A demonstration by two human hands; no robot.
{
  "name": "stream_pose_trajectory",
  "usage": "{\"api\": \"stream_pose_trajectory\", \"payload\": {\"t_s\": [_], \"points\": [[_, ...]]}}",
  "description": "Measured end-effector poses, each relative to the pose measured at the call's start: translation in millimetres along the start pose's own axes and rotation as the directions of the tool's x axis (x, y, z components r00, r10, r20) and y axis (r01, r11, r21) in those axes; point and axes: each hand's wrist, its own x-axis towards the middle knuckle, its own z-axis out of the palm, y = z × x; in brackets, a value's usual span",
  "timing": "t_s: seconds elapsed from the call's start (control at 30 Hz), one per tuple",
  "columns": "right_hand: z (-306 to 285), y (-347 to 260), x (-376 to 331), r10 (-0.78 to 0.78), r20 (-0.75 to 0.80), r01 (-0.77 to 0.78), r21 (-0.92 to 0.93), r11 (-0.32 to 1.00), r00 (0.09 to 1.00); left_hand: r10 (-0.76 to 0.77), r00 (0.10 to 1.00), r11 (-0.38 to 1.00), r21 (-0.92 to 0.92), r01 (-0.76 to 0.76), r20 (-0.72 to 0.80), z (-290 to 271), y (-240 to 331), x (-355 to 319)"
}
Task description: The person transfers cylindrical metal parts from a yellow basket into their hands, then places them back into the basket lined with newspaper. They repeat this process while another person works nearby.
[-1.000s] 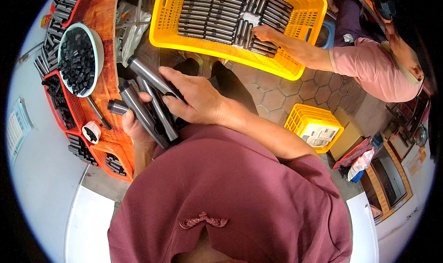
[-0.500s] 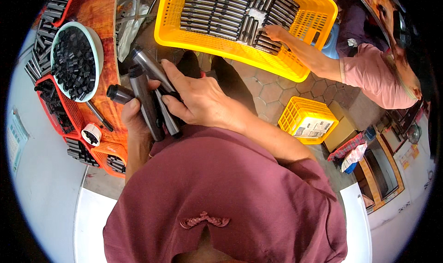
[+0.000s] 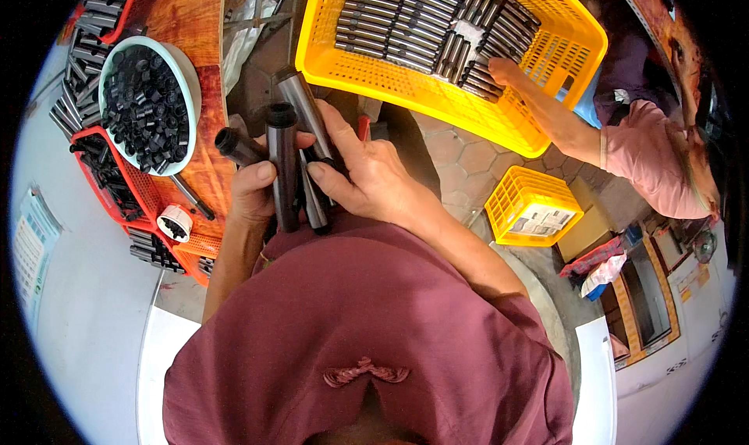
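left hand (image 3: pixel 254 189) pinched dark tubes (image 3: pixel 239 145) between thumb and fingers, right hand (image 3: pixel 373 176) closed round a slanting tube (image 3: pixel 303 105) beside them; the middle tube (image 3: pixel 282 160) had just swung nearly upright, so handling apparently continued! farther off, a co-worker's hand (image 3: pixel 511 76) reached into the yellow crate (image 3: pixel 421 101).

Bright light is filling most of the view, making the wooden table (image 3: pixel 209 109) glow orange, putting shiny white stripes on the rows of tubes (image 3: pixel 390 23) in the yellow basket (image 3: pixel 421 95), and turning the white panel (image 3: pixel 162 359) almost blank. Dark shade is sitting around the person's legs (image 3: pixel 409 140) and at the top right, where small things are looking murky. The round view is bending the left wall (image 3: pixel 90 304) near its black edge, but the held tubes (image 3: pixel 282 164) are looking quite clear.
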Motion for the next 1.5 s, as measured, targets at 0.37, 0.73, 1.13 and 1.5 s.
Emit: {"api": "stream_pose_trajectory", "payload": {"t_s": [0.37,0.73,1.13,1.5], "points": [[-1,41,-10,0.064,-0.112,-0.047,0.147,0.988,0.992,0.056,0.998,0.998,0.021,-0.057,0.041,-3,-5,22],[-38,309,79,0.468,-0.429,-0.474,0.099,0.875,0.773,-0.013,1.000,1.000,-0.025,0.013,0.004,-31,-10,43],[-71,467,129,0.459,-0.763,-0.568,0.148,0.809,0.455,0.011,0.999,0.998,0.057,-0.014,0.046,-65,-9,77],[-105,498,145,0.479,-0.726,-0.498,0.216,0.840,0.493,0.045,0.996,0.986,0.157,-0.056,0.074,-77,-9,95]]}}
